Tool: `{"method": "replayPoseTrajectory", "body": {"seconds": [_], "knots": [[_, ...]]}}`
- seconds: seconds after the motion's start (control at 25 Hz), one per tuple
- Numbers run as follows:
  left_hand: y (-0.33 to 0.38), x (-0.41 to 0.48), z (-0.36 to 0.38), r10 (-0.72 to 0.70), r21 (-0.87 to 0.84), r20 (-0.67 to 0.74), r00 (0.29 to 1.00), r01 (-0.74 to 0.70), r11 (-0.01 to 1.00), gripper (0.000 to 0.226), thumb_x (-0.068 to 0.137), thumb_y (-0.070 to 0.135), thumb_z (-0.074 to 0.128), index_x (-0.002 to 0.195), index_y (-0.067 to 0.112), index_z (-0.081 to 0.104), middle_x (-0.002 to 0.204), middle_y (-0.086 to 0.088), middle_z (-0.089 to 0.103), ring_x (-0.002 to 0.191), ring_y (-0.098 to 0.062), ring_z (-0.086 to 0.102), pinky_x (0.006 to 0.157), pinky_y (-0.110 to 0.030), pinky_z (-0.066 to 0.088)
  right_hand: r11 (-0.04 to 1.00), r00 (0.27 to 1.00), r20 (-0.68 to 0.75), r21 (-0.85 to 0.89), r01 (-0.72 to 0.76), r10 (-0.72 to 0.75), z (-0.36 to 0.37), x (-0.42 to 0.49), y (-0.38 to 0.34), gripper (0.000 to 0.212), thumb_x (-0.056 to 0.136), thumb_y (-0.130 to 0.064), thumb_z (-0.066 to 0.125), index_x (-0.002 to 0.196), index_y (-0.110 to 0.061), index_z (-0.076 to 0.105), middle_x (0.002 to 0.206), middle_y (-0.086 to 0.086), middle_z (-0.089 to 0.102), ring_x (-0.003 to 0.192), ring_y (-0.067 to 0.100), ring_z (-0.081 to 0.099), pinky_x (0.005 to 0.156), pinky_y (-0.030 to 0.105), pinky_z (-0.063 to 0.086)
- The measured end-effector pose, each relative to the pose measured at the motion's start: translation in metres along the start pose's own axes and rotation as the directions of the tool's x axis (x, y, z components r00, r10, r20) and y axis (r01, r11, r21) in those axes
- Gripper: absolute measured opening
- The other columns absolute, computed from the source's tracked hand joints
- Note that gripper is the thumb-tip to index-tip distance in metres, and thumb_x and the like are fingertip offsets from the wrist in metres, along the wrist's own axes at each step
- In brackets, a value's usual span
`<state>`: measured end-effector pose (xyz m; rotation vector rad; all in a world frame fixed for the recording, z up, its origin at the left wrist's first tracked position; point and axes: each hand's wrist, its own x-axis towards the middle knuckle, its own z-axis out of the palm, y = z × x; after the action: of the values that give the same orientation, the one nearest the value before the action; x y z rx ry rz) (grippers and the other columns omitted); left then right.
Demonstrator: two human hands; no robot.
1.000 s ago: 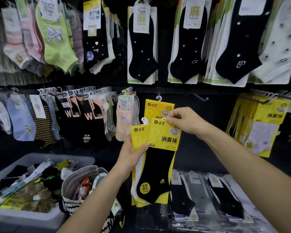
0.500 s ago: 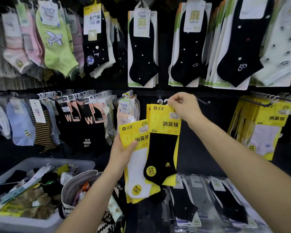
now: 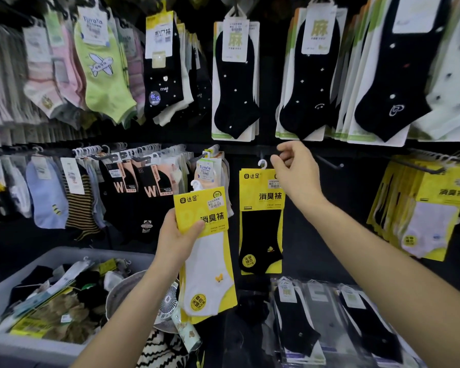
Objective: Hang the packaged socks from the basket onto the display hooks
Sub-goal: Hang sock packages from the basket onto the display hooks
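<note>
At the sock wall: we face rows of packaged socks on pegs, above and below a dark rail (image 3: 250, 150).
Left hand: our left hand (image 3: 175, 240) grips a yellow pack of white socks (image 3: 210, 264) by the left edge of its card, with the thumb pressed across the front.
White sock pack: it is held upright in the air, below the rail and just left of the hung black pack, with its white hanger loop (image 3: 195, 185) free at the top.
Right hand: our right hand (image 3: 295, 171) is raised at the rail with its fingers loosely curled and thumb and forefinger apart, gripping nothing that we can see.
Black sock pack: a yellow pack of black socks (image 3: 260, 224) hangs straight down from the rail by its white hanger (image 3: 262, 163), and our right hand covers its top right corner.
Basket: a grey basket (image 3: 96, 251) sits at lower left, with more packaged socks lying loose inside.
Right side: a thick bunch of matching yellow packs (image 3: 430, 208) hangs on another peg.
</note>
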<state>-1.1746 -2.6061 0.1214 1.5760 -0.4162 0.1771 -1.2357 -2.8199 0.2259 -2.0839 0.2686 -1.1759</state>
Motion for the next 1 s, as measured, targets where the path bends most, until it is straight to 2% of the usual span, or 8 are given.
{"method": "replayPoseTrajectory", "body": {"seconds": [0.08, 0.16, 0.28, 0.4, 0.52, 0.72, 0.88, 1.0], "knots": [[0.006, -0.005, 0.004, 0.019, 0.006, 0.016, 1.000, -0.020, 1.000, 0.035, 0.085, 0.012, 0.065, 0.117, 0.013, 0.051, 0.111, -0.003, 0.063, 0.097, -0.017, 0.062, 0.075, -0.024, 0.049, 0.996, 0.998, 0.041, 0.080, 0.046, -0.049, 0.003, -0.021, -0.003, 0.009, 0.084, -0.034, 0.062, 0.086, -0.028, 0.055, 0.079, -0.012, 0.056, 0.073, 0.003, 0.053, 0.071, 0.027, 0.048], [0.012, -0.013, 0.014, 0.030, -0.011, 0.047, 0.998, -0.029, 1.000, 0.034, 0.084, 0.013, 0.067, 0.115, 0.016, 0.051, 0.109, -0.001, 0.064, 0.097, -0.016, 0.063, 0.075, -0.024, 0.050, 0.999, 0.975, 0.224, 0.052, -0.012, 0.000, 0.012, -0.041, -0.002, 0.024, 0.077, -0.047, 0.067, 0.085, -0.028, 0.053, 0.077, -0.012, 0.053, 0.071, 0.002, 0.050, 0.064, 0.023, 0.044], [0.020, -0.023, 0.032, 0.029, -0.090, 0.117, 0.993, -0.019, 0.996, 0.037, 0.082, 0.013, 0.069, 0.115, 0.015, 0.054, 0.109, -0.003, 0.066, 0.097, -0.018, 0.066, 0.078, -0.028, 0.054, 0.993, 0.934, 0.342, 0.010, -0.118, 0.107, 0.017, -0.052, 0.003, 0.046, 0.069, -0.052, 0.073, 0.088, -0.014, 0.058, 0.078, -0.005, 0.056, 0.072, 0.011, 0.054, 0.061, 0.026, 0.044], [0.021, -0.026, 0.042, 0.019, -0.233, 0.238, 0.971, 0.037, 0.972, 0.030, 0.083, 0.014, 0.066, 0.111, 0.019, 0.057, 0.111, -0.007, 0.069, 0.096, -0.019, 0.068, 0.077, -0.030, 0.056, 0.969, 0.941, 0.319, 0.176, -0.174, 0.111, 0.003, -0.050, 0.006, 0.028, 0.075, -0.036, 0.075, 0.084, -0.010, 0.068, 0.086, 0.007, 0.071, 0.083, 0.025, 0.067, 0.076, 0.044, 0.055], [0.015, -0.027, 0.046, 0.037, -0.398, 0.323, 0.946, 0.100, 0.912, 0.028, 0.085, 0.025, 0.057, 0.112, 0.018, 0.058, 0.112, -0.008, 0.069, 0.099, -0.023, 0.067, 0.083, -0.037, 0.054, 0.932, 0.943, 0.308, 0.288, -0.218, 0.125, -0.011, -0.049, 0.010, 0.007, 0.080, -0.023, 0.072, 0.081, -0.021, 0.065, 0.083, 0.002, 0.072, 0.083, 0.022, 0.069, 0.077, 0.040, 0.057], [0.009, -0.020, 0.053, -0.021, -0.298, 0.142, 0.990, 0.063, 0.952, 0.018, 0.096, 0.014, 0.049, 0.109, 0.011, 0.060, 0.109, -0.012, 0.069, 0.100, -0.031, 0.066, 0.085, -0.044, 0.054, 0.921, 0.934, 0.265, 0.243, -0.305, 0.240, -0.015, -0.038, 0.018, 0.011, 0.094, -0.020, 0.051, 0.084, -0.021, 0.056, 0.093, 0.005, 0.063, 0.086, 0.022, 0.060, 0.070, 0.031, 0.049], [0.007, -0.008, 0.041, -0.015, -0.214, 0.015, 1.000, 0.018, 0.977, 0.018, 0.096, 0.013, 0.049, 0.111, 0.007, 0.056, 0.108, -0.010, 0.067, 0.096, -0.026, 0.065, 0.080, -0.040, 0.054, 0.939, 0.954, 0.186, 0.211, -0.272, 0.235, -0.014, -0.023, 0.021, 0.007, 0.095, -0.021, 0.047, 0.092, -0.018, 0.053, 0.089, 0.003, 0.058, 0.081, 0.017, 0.055, 0.064, 0.029, 0.044], [-0.001, -0.003, 0.025, -0.019, -0.172, -0.060, 0.998, 0.008, 0.985, 0.013, 0.096, 0.015, 0.050, 0.106, 0.010, 0.056, 0.101, -0.005, 0.065, 0.090, -0.022, 0.064, 0.071, -0.030, 0.052, 0.945, 0.956, 0.178, 0.189, -0.266, 0.233, -0.004, -0.014, 0.019, 0.009, 0.095, -0.021, 0.047, 0.087, -0.021, 0.052, 0.093, 0.005, 0.060, 0.084, 0.019, 0.057, 0.071, 0.035, 0.048]]}}
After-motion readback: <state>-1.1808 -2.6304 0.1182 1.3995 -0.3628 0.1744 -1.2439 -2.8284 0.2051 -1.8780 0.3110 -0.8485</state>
